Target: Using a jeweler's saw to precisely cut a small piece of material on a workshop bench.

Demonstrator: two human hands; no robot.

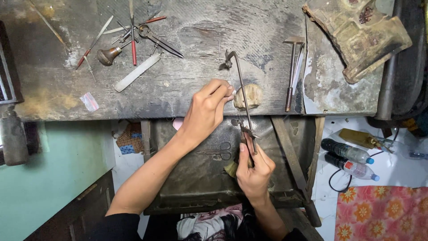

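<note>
Right hand [254, 172], lower centre, grips the handle of a saw [243, 96], its frame rising to centre frame. Left hand [207, 111] has fingertips pinched on a small piece, too small to identify, against the wooden peg [253, 94] at the bench [187, 85] edge. Scissors [218, 151] lie in the tray [187, 178] below. Hammer [293, 71] right of the peg.

- The right hand [255, 172] grips the handle of a thin metal-framed jeweller's saw [241, 96], held upright.
- The left hand [206, 111] pinches a tiny piece against the small wooden peg [250, 95] at the edge of the worn grey counter [196, 40].
- Small scissors [217, 151] lie in the dark metal tray [200, 178] below.
</note>
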